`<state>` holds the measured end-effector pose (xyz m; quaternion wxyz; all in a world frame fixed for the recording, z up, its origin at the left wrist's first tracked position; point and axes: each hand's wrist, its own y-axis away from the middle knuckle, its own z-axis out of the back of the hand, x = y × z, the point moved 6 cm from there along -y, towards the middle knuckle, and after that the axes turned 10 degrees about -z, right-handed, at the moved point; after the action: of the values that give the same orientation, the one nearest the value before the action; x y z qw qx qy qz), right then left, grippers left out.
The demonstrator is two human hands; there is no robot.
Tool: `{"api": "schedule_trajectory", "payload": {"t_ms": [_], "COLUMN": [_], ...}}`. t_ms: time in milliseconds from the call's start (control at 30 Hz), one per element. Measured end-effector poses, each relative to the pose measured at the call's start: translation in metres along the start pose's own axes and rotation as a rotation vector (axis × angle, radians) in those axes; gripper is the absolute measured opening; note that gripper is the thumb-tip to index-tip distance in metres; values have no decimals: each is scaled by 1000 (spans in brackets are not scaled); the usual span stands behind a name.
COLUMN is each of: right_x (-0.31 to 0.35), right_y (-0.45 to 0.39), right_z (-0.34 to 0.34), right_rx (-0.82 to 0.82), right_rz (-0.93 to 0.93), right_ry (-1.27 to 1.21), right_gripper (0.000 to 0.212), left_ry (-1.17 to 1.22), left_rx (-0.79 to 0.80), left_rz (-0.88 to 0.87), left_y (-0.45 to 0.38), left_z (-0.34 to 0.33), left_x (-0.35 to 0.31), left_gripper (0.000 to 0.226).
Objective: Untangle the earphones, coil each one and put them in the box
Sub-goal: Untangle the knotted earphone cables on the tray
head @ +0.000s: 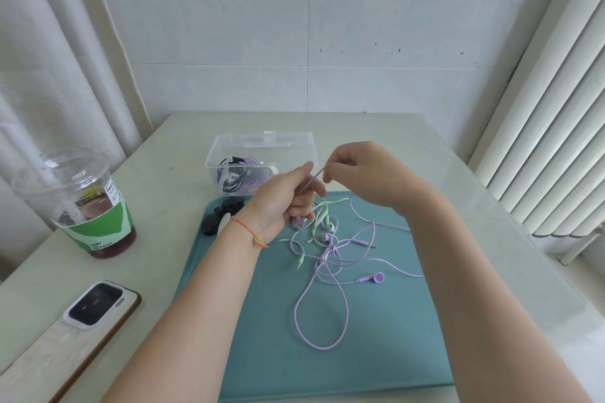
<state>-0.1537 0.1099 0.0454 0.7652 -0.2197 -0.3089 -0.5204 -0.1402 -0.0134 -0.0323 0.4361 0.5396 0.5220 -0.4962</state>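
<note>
Left hand (288, 196) and right hand (363, 173) raised above far edge of teal mat (376, 353), each pinching same purple earphone cable (319, 314); short span between hands runs roughly left-right. Rest of cable hangs to mat, long loop stretching toward near edge, one purple earbud (378, 278) right of tangle, pointing right. Green earphones (322, 216) knotted with purple at mat's far half. Clear box (262, 157) just beyond mat on surface (170, 206), coiled black and purple earphones (240, 175) inside.

Box (262, 154) top open; cup (88, 203) & phone (98, 307) crowd left side.
</note>
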Motion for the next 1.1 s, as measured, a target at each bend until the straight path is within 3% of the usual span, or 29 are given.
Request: {"api": "schedule_trajectory", "payload": {"t_ms": [133, 333, 467, 600, 900, 1100], "right_x": [-7, -21, -25, -22, -9, 0], "right_y": [3, -11, -16, -15, 3, -2], "right_z": [2, 7, -4, -30, -56, -34], "right_rx": [178, -31, -78, 104, 405, 182], "right_rz": [-59, -79, -67, -70, -89, -4], "right_ry": [-238, -350, -237, -14, 109, 100], "right_gripper": [23, 26, 27, 28, 22, 17], "left_ry": [-22, 219, 634, 838, 657, 293], "left_rx": [87, 248, 206, 67, -257, -298], "left_rz": [24, 33, -29, -145, -310, -325], "left_y": [3, 8, 8, 3, -4, -3], "left_z": [-3, -17, -21, -10, 22, 27], "left_x": [-1, -6, -18, -29, -19, -16], "left_gripper": [53, 44, 30, 33, 26, 25]}}
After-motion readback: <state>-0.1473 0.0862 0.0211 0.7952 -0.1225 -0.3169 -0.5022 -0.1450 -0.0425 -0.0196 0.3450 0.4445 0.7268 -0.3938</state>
